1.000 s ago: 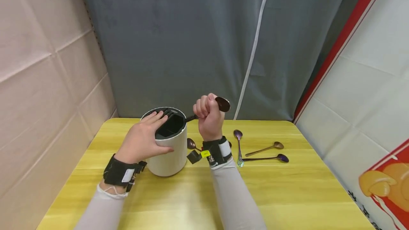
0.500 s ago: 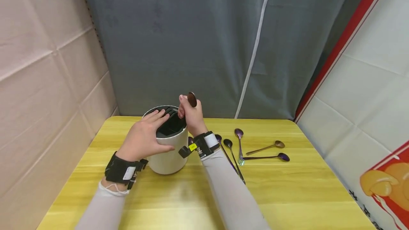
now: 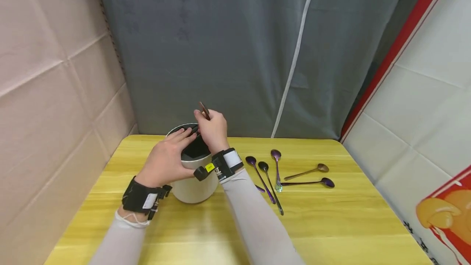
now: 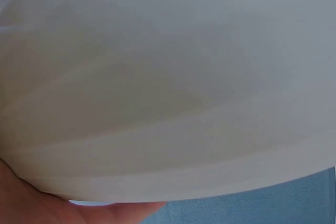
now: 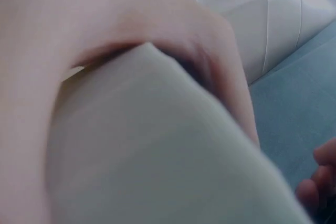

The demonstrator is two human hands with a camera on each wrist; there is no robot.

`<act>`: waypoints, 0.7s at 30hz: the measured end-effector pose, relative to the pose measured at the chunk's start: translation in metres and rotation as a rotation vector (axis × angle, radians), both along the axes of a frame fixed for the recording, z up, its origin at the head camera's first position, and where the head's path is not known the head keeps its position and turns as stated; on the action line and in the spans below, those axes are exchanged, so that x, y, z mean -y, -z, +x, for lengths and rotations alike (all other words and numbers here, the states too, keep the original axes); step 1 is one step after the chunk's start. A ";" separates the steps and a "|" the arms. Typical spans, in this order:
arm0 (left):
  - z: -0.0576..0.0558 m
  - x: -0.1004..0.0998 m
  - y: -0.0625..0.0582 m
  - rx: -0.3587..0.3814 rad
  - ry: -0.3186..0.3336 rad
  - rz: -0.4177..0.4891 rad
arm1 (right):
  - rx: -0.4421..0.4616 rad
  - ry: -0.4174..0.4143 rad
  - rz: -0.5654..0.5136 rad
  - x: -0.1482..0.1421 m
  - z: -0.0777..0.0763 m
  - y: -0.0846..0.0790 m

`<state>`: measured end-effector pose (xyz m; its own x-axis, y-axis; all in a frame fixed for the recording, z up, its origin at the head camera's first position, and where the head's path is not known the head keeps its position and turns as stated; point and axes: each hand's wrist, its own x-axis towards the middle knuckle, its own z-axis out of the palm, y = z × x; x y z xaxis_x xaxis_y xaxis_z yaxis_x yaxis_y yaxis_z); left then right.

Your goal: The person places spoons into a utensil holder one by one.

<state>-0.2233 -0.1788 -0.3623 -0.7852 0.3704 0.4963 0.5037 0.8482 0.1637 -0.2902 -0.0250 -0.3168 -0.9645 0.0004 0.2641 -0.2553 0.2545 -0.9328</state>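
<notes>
Viewing remotely, I see the right hand (image 3: 214,131) at the right of the white container (image 3: 195,189), fingers curled round the brown spoon (image 3: 204,110), whose bowl projects upward; its handle is hidden. The left hand (image 3: 164,159) lays nearly straight fingers over the left rim, thumb on the near wall. I judge the spoon light, stiff and slippery, best held just below its bowl. Other spoons (image 3: 263,166) lie right on the bench (image 3: 331,224).
</notes>
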 end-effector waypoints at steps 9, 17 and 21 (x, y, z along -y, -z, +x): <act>-0.002 -0.001 -0.002 0.011 -0.005 -0.003 | -0.093 -0.031 0.015 -0.007 -0.001 0.005; 0.000 -0.001 0.000 0.024 -0.022 0.009 | -0.134 -0.059 -0.116 -0.011 0.000 0.010; 0.001 0.003 -0.002 0.025 -0.026 0.017 | -0.128 -0.054 -0.178 -0.010 -0.001 0.011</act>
